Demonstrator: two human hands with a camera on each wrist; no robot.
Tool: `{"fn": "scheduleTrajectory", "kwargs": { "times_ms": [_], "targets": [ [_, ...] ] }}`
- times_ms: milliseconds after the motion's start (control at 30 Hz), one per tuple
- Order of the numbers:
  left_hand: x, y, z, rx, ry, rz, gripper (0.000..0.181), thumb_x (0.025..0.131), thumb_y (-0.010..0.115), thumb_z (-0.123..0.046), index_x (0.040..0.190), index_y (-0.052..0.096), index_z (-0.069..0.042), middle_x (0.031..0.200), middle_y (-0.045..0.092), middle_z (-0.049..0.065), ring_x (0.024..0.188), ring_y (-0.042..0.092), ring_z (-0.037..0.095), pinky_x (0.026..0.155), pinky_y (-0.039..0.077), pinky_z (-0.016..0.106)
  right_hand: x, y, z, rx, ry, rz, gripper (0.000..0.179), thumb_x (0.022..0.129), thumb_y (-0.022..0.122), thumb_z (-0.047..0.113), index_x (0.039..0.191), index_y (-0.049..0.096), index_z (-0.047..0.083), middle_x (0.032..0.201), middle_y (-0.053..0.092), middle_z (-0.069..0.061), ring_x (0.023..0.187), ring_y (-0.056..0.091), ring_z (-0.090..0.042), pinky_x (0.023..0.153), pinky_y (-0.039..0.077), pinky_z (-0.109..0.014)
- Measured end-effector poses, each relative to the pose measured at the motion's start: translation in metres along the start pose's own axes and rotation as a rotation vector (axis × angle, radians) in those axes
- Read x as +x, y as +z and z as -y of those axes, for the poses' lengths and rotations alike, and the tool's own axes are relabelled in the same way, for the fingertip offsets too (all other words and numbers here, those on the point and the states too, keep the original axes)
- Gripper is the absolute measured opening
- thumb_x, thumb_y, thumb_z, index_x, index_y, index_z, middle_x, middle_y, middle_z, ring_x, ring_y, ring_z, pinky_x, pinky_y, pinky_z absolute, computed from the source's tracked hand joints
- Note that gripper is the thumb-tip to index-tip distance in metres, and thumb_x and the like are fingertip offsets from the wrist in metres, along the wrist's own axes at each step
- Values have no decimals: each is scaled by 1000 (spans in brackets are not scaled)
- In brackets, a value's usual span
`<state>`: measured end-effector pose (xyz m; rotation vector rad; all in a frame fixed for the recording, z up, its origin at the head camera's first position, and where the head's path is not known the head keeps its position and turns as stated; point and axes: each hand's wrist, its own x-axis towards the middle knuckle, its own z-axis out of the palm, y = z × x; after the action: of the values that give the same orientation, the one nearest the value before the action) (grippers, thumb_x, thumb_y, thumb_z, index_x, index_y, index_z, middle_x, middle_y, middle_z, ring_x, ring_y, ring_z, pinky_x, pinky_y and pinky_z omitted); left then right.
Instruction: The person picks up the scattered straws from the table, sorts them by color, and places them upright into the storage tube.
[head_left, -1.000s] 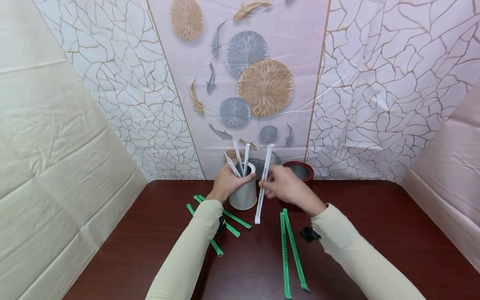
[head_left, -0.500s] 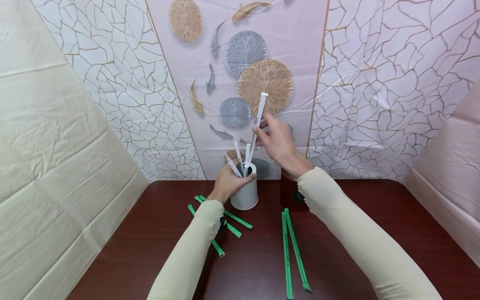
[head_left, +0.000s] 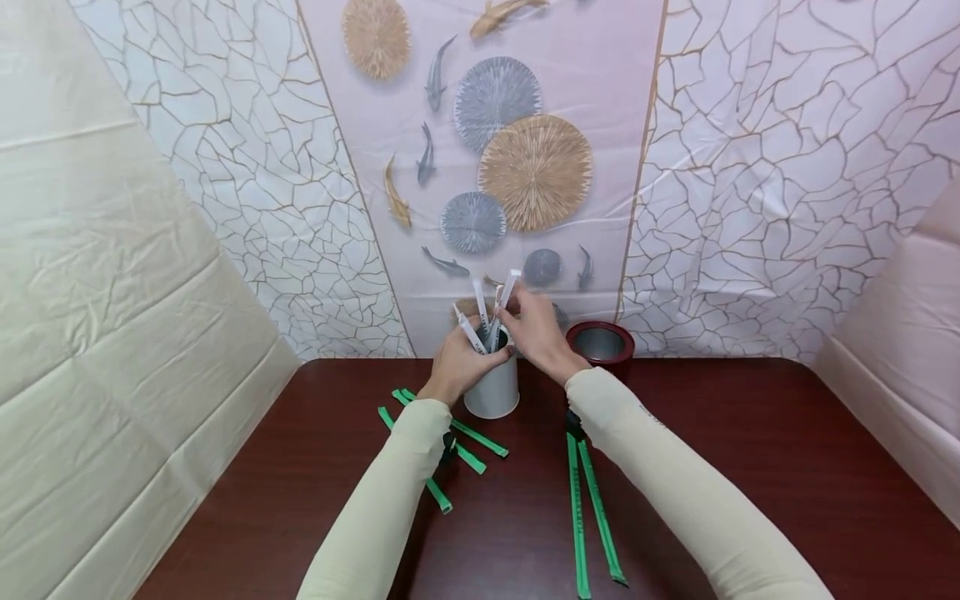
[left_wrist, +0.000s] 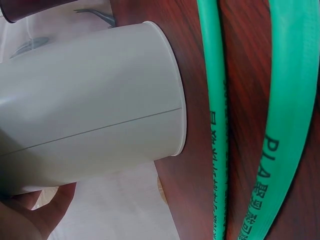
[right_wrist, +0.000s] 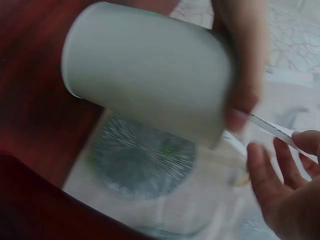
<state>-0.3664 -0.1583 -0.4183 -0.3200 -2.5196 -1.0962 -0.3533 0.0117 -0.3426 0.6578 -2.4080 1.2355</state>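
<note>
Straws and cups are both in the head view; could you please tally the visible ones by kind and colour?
Green straws: 5
White straws: 4
Grey cup: 1
Red cup: 1
Total: 11

On the table (head_left: 517, 525), close to its far edge, there stands a cup (head_left: 491, 396), and several leaning straws (head_left: 472, 333) are in it. The left hand (head_left: 459, 362) is around this cup at 9 o'clock. The right hand (head_left: 534, 327) is at 1 o'clock, pinching one straw (head_left: 511, 286) at the mouth. A second cup (head_left: 606, 361) is at 3 o'clock. Two straws (head_left: 577, 508) lie at 5 o'clock, three straws (head_left: 482, 440) at 7 o'clock, partly under the left sleeve (head_left: 382, 500). Behind, at 12 o'clock, hangs a cloth (head_left: 536, 171).
</note>
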Motion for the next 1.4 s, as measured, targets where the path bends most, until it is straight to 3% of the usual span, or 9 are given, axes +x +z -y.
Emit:
{"fn": "scheduleTrajectory", "kwargs": {
  "times_ms": [167,400,500,667,833,967,1167,1300,1400],
  "targets": [
    [0,-2,-1,6,-3,-22,51,83,80,-56,126,69,-32,117,71,-4,97,66,20,84,55,46,-6,11,-7,-86,-5,85,20,109,61,20,116,71,5,107,76,-14,83,69,-28,70,53,-40],
    [0,0,-2,14,-1,-16,45,82,79,-59,116,69,-31,107,70,-4,89,64,20,78,54,43,-12,2,-7,-117,-36,123,12,105,64,15,106,72,6,105,71,-12,90,66,-28,76,54,-42],
    [0,3,-4,4,-5,-22,46,82,79,-60,117,70,-31,109,69,-5,91,64,20,79,55,44,-16,-10,-5,-84,-30,133,10,104,65,14,103,71,7,101,71,-11,85,67,-25,74,56,-40],
    [-1,5,-6,-27,7,0,56,83,80,-60,128,69,-29,117,70,-4,99,67,20,86,56,46,-23,-37,2,-66,-22,127,13,105,66,15,109,68,4,104,72,-12,89,68,-25,77,56,-39],
    [-3,4,-5,-33,-5,-28,56,82,84,-57,127,70,-26,113,70,-3,95,67,20,82,56,46,-28,-70,18,-34,-39,128,21,105,67,17,117,66,0,109,71,-16,97,67,-31,84,55,-43],
    [-3,2,-3,-23,4,-29,57,82,83,-59,127,70,-25,108,71,-3,92,66,19,80,56,44,-30,-96,19,-53,-61,81,24,105,68,18,118,65,-1,108,71,-16,98,68,-32,83,54,-42],
    [-4,3,-1,-34,-2,1,60,83,81,-62,128,68,-24,102,71,-2,85,65,19,73,56,41,-32,-125,-14,-73,-17,54,31,106,66,22,126,63,-2,117,71,-20,111,68,-36,91,53,-48],
    [-4,1,-3,-45,-7,-15,62,83,82,-60,131,68,-23,107,72,-2,88,67,19,76,57,43,-37,-131,-45,-81,62,131,46,109,61,33,140,59,-2,136,63,-23,126,61,-41,103,49,-57],
    [-3,1,-4,-36,5,-14,63,83,82,-59,133,68,-23,111,72,-2,92,68,20,79,57,45,-42,-127,-71,-148,105,207,65,107,62,45,153,50,0,152,51,-24,136,52,-45,110,43,-62]
  ]
}}
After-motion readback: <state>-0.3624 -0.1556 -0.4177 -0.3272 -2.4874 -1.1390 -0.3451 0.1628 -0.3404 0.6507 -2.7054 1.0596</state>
